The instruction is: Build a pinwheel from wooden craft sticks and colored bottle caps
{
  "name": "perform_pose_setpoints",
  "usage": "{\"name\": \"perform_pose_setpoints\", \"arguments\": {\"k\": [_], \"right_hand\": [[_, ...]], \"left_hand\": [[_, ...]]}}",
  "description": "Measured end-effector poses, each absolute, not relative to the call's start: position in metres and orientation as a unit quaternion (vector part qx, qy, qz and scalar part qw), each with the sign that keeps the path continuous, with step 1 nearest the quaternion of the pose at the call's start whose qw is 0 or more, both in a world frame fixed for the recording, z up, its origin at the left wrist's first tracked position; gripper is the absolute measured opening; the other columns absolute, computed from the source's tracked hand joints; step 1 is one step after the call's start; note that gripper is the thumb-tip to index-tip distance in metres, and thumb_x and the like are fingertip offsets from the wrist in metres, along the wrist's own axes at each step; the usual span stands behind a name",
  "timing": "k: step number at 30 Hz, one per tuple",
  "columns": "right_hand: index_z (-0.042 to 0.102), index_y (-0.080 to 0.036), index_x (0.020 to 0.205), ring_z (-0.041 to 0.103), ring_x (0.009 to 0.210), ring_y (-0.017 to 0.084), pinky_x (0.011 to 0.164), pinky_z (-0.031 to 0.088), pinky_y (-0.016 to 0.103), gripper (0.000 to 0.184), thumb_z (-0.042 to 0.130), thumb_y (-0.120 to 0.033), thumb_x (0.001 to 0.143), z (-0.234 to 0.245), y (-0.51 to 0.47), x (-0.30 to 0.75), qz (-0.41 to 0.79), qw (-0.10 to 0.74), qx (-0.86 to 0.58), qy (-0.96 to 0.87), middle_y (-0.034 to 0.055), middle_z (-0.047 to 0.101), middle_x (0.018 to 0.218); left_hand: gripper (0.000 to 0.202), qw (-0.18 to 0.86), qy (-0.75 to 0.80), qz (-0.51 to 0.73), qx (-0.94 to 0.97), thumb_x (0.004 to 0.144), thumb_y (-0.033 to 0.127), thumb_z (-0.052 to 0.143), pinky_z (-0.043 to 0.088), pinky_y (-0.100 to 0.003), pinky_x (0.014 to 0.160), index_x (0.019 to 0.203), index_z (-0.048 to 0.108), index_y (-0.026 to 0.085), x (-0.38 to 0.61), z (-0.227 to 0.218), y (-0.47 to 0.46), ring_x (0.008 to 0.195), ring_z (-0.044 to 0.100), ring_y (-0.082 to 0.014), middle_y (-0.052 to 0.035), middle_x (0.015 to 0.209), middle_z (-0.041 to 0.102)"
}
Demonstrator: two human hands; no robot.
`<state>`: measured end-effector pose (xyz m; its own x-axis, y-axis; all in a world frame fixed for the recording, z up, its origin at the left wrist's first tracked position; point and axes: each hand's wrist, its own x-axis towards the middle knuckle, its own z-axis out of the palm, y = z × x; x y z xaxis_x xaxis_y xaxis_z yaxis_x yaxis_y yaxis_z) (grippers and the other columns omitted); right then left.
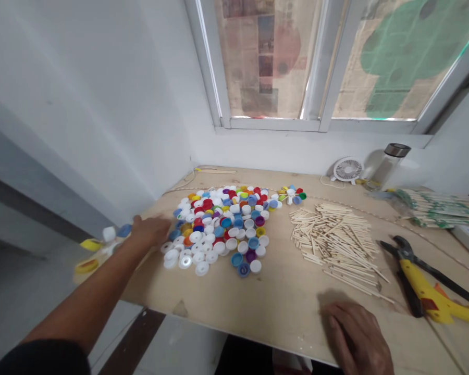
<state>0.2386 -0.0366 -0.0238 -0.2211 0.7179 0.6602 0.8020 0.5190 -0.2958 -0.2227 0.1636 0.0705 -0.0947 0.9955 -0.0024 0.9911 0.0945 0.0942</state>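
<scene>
A heap of coloured and white plastic bottle caps (226, 224) lies on the plywood table (281, 297). My left hand (150, 229) reaches to the heap's left edge with its fingers curled; it is blurred, and what it holds, if anything, is hidden. Just left of it, at the table's edge, sits a blurred thing made of white, blue and yellow caps (101, 245). My right hand (357, 338) rests flat on the table near the front edge, fingers stretched out, holding nothing. A pile of thin wooden sticks (336, 239) lies between the caps and my right hand.
A yellow glue gun (430, 294) and black pliers (404, 252) lie at the right. A small white fan (347, 169) and a clear bottle (386, 164) stand by the back wall. Packets of sticks (437, 208) lie at the far right. A wall runs along the left.
</scene>
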Motion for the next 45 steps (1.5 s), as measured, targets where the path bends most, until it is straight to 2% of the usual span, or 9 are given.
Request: {"name": "perform_pose_setpoints", "arguments": {"k": [7,10,13,15,20,24,29,39,45], "right_hand": [[0.059,-0.016,0.104,0.058,0.095,0.023,0.084,0.041,0.037,0.015,0.052,-0.020,0.091,-0.024,-0.037,0.239,-0.055,0.378,-0.495,-0.780,0.0103,0.066,0.096],[0.059,-0.016,0.104,0.058,0.094,0.023,0.084,0.041,0.038,0.015,0.052,-0.020,0.092,-0.025,-0.036,0.238,-0.052,0.379,-0.495,-0.780,0.0099,0.066,0.095],[0.059,-0.016,0.105,0.058,0.094,0.023,0.084,0.041,0.039,0.015,0.052,-0.020,0.092,-0.024,-0.036,0.237,-0.044,0.381,-0.500,-0.776,0.0100,0.065,0.095],[0.059,-0.017,0.105,0.058,0.094,0.023,0.084,0.041,0.039,0.016,0.051,-0.021,0.092,-0.024,-0.036,0.237,-0.048,0.379,-0.501,-0.777,0.0099,0.066,0.096],[0.059,-0.019,0.104,0.060,0.091,0.022,0.082,0.043,0.037,0.015,0.051,-0.023,0.093,-0.024,-0.037,0.237,-0.059,0.374,-0.504,-0.777,0.0085,0.067,0.095],[0.060,-0.019,0.103,0.063,0.091,0.022,0.082,0.045,0.037,0.015,0.050,-0.024,0.093,-0.023,-0.037,0.236,-0.068,0.377,-0.512,-0.769,0.0080,0.068,0.094],[0.061,-0.020,0.102,0.064,0.089,0.022,0.081,0.046,0.037,0.015,0.051,-0.024,0.092,-0.021,-0.038,0.236,-0.064,0.371,-0.520,-0.767,0.0068,0.069,0.093],[0.061,-0.020,0.103,0.064,0.089,0.022,0.080,0.045,0.038,0.015,0.052,-0.023,0.091,-0.022,-0.037,0.236,-0.061,0.370,-0.514,-0.772,0.0068,0.069,0.093],[0.062,-0.019,0.104,0.064,0.087,0.022,0.079,0.045,0.037,0.016,0.056,-0.023,0.090,-0.027,-0.033,0.241,-0.076,0.365,-0.491,-0.788,0.0070,0.069,0.092]], "left_hand": [[0.034,0.005,0.742,-0.115,0.661,0.089,0.033,0.057,0.053,-0.043,0.082,0.119,0.055,0.017,-0.209,0.076,0.155,0.099,0.061,-0.0215,-0.0083,0.120,0.059],[0.030,-0.020,0.741,-0.106,0.663,0.089,0.033,0.057,0.049,-0.047,0.087,0.113,0.058,0.016,-0.198,0.089,0.147,0.100,0.061,-0.0226,-0.0079,0.114,0.062],[0.025,-0.047,0.744,-0.049,0.665,0.088,0.026,0.050,0.033,-0.062,0.096,0.106,0.060,0.010,-0.185,0.098,0.131,0.107,0.058,-0.0351,-0.0144,0.098,0.067],[0.031,-0.044,0.742,0.004,0.669,0.086,0.027,0.048,0.035,-0.059,0.094,0.111,0.057,0.011,-0.174,0.096,0.116,0.108,0.057,-0.0381,-0.0175,0.102,0.067],[0.034,0.115,0.671,0.144,0.719,0.083,0.041,0.048,0.050,-0.029,0.078,0.110,0.058,0.025,-0.128,0.071,0.063,0.092,0.066,-0.0216,-0.0030,0.099,0.070],[0.033,0.382,0.550,0.268,0.693,0.078,0.038,0.060,0.047,-0.034,0.084,0.108,0.063,0.028,-0.074,0.050,0.029,0.090,0.064,-0.0214,-0.0017,0.097,0.070],[0.034,0.571,0.474,0.345,0.575,0.072,0.038,0.067,0.046,-0.028,0.069,0.102,0.063,0.021,-0.032,0.028,0.032,0.075,0.059,-0.0167,-0.0005,0.080,0.063],[0.033,0.574,0.473,0.387,0.545,0.069,0.040,0.072,0.049,-0.029,0.065,0.094,0.064,0.019,-0.042,0.014,0.067,0.072,0.061,-0.0164,-0.0023,0.081,0.065],[0.034,0.556,0.484,0.430,0.521,0.071,0.043,0.071,0.052,-0.032,0.077,0.097,0.064,0.021,-0.044,0.007,0.063,0.095,0.064,-0.0220,-0.0080,0.105,0.069]]}}
